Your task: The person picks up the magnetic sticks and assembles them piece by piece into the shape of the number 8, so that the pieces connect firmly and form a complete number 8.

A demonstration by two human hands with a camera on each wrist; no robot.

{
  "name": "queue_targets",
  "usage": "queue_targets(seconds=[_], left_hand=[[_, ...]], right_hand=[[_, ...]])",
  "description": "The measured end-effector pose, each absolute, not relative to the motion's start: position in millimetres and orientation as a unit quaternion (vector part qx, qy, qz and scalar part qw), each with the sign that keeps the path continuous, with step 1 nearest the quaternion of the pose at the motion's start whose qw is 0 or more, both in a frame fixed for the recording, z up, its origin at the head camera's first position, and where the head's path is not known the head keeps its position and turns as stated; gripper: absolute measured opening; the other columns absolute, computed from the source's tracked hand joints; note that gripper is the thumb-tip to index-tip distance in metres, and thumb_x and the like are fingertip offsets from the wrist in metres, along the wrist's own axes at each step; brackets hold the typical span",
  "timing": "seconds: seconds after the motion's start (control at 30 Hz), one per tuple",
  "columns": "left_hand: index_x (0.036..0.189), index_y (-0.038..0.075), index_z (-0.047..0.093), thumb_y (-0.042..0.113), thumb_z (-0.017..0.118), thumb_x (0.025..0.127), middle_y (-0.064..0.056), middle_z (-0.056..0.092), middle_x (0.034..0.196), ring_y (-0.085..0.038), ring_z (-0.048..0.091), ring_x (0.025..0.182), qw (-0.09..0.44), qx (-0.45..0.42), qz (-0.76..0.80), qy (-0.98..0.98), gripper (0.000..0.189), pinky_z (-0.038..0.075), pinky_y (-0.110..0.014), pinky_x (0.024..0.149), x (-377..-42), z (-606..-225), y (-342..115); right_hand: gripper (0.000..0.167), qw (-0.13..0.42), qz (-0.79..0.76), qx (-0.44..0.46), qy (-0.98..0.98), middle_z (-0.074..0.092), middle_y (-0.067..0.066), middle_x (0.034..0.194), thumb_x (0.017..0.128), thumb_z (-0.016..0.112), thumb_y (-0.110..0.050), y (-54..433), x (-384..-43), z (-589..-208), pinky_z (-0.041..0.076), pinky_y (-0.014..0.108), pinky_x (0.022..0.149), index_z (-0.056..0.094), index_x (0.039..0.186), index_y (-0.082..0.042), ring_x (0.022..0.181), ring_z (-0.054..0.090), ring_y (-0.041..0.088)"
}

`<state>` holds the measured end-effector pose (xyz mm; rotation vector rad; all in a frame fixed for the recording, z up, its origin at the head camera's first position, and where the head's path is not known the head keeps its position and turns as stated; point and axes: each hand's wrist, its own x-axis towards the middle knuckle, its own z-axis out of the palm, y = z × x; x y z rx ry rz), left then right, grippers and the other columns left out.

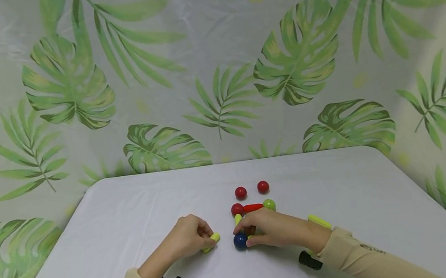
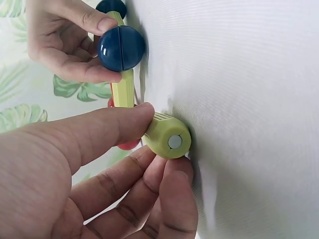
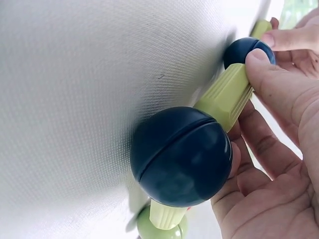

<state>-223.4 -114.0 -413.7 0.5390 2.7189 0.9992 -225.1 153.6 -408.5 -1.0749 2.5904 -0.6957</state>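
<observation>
My left hand (image 1: 190,236) pinches a yellow-green ribbed rod (image 2: 167,137) between thumb and fingers. A pale round disc shows in the rod's end. To its right, my right hand (image 1: 268,229) pinches a dark blue ball (image 1: 240,240) between thumb and finger. A frame of rods and balls lies on the table, partly hidden under that hand. A yellow-green rod (image 3: 224,97) joins the pinched ball to a second blue ball (image 3: 182,157). The frame's far side has a red ball (image 1: 237,209), a red rod (image 1: 253,207) and a light green ball (image 1: 269,205).
Two loose red balls, one on the left (image 1: 240,192) and one on the right (image 1: 263,187), lie beyond the frame on the white table (image 1: 150,202). Another yellow-green rod (image 1: 319,220) lies beside the right forearm. A leaf-patterned cloth (image 1: 212,64) hangs behind.
</observation>
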Motion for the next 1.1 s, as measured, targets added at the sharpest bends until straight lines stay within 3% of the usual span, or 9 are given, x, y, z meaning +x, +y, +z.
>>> queue_targets(seconds=[0.73, 1.1], left_hand=[[0.085, 0.007, 0.078, 0.010, 0.090, 0.083, 0.004, 0.069, 0.072, -0.010, 0.063, 0.067, 0.100, 0.190, 0.350, 0.912, 0.013, 0.050, -0.023, 0.059, -209, -414, -113], [0.081, 0.009, 0.076, 0.010, 0.088, 0.085, 0.004, 0.066, 0.068, -0.008, 0.058, 0.059, 0.128, 0.184, 0.378, 0.898, 0.012, 0.047, -0.023, 0.053, -197, -417, -112]], right_hand=[[0.032, 0.118, -0.255, -0.373, 0.884, 0.075, -0.006, 0.110, 0.096, 0.082, -0.013, 155, -226, -410, 0.057, 0.022, 0.090, 0.077, 0.127, -0.012, 0.092, 0.062, 0.000], [0.033, 0.116, -0.255, -0.371, 0.885, 0.076, -0.006, 0.111, 0.095, 0.083, -0.012, 156, -224, -410, 0.057, 0.021, 0.089, 0.077, 0.127, -0.011, 0.091, 0.061, -0.002]])
